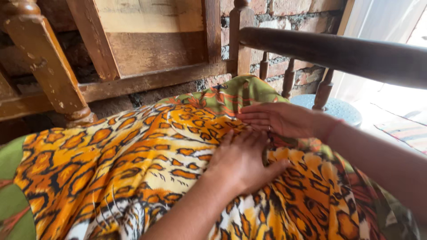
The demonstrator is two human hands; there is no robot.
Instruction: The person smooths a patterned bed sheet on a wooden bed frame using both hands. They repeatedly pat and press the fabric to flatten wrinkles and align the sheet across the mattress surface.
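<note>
A large cloth with an orange, black and white tiger pattern and green edges is draped over a bulky shape that fills the lower view. My left hand lies palm down on the cloth near the middle, fingers together and pressing flat. My right hand rests just beyond it, fingers stretched flat toward the left, touching the cloth and the left fingertips. A red thread circles the right wrist. Neither hand grips anything.
A worn wooden chair frame stands behind the cloth against a brick wall. A dark wooden armrest crosses the upper right on turned spindles. A round grey perforated stool top and a striped mat lie at right.
</note>
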